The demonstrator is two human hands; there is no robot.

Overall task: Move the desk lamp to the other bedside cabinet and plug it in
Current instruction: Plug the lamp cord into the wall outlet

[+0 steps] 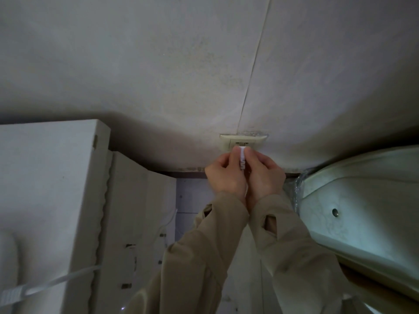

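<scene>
A white plug (242, 158) is pinched between my left hand (224, 174) and my right hand (265, 175), its front end against the cream wall socket (243, 141) low on the wall. Both hands are closed on the plug, and whether its pins are fully in is hidden by the fingers. The white cable (63, 278) runs across the top of the white bedside cabinet (49, 177) at the left. The pale rounded shape (8, 252) at the lower left edge may be the lamp's base.
A mattress edge (362, 200) with plastic wrap lies on the right, close to my right sleeve. The cabinet's side panels (136, 200) stand left of my arms. Tiled floor (192, 200) shows in the narrow gap below the socket.
</scene>
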